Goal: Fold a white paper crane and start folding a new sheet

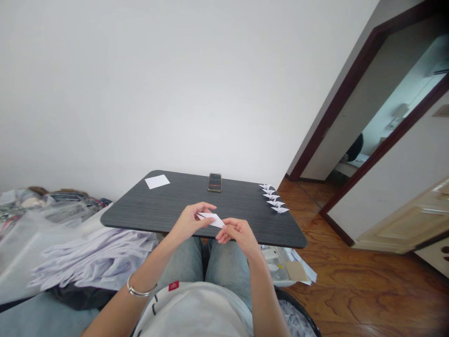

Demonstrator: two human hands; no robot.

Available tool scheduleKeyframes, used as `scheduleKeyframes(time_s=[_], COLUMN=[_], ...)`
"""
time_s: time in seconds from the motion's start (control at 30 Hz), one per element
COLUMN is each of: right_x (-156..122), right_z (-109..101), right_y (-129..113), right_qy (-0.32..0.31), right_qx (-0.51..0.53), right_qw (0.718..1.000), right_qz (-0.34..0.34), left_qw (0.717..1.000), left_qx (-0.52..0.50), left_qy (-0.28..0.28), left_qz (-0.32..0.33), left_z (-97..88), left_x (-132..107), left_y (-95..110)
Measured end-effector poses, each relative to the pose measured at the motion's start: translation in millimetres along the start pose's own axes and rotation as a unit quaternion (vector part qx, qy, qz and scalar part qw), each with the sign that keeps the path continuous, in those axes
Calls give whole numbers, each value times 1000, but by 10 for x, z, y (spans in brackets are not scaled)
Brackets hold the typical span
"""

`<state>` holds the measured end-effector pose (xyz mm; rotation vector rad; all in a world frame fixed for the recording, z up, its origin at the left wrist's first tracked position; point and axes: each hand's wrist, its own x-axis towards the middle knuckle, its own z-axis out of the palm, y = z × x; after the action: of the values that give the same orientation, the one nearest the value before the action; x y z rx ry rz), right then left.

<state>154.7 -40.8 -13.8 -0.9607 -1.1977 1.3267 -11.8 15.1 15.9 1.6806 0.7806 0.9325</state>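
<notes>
Between my two hands is a small piece of folded white paper, narrow and pointed, held above the near edge of the dark table. My left hand grips its left end, thumb below and fingers above. At the lower right tip, my right hand pinches the paper between thumb and fingers. Several folded white paper cranes stand in a row along the table's right side. A flat white sheet of paper lies at the far left corner.
On the dark table, a phone rests near the wall. White crumpled cloth is piled at the left. Below the table's right side are a tray of papers and a bin. A doorway opens at the right.
</notes>
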Motion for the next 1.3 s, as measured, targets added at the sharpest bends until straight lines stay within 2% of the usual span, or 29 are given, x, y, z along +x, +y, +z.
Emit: scheduleKeyframes(time_s=[0.07, 0.17, 0.43, 0.67, 0.87, 1.3], right_x=[11, 29, 50, 34, 16, 29], right_z=[9, 36, 97, 81, 62, 46], right_y=[16, 41, 101, 82, 46, 77], right_qy=[30, 79, 130, 105, 90, 88], right_qx=[3, 2, -4, 23, 44, 66], right_qw=[999, 996, 987, 990, 991, 991], right_qz=[-16, -49, -91, -94, -91, -78], left_qw=[1000, 999, 995, 989, 988, 989], left_qx=[17, -10, -83, -118, -126, -126], left_qy=[-3, -2, -39, -62, -50, -47], left_qz=[-15, -32, -42, -63, -74, -56], left_z=[15, 47, 82, 49, 33, 45], left_x=[-6, -8, -22, -32, -31, -51], left_y=[5, -6, -36, 8, 25, 42])
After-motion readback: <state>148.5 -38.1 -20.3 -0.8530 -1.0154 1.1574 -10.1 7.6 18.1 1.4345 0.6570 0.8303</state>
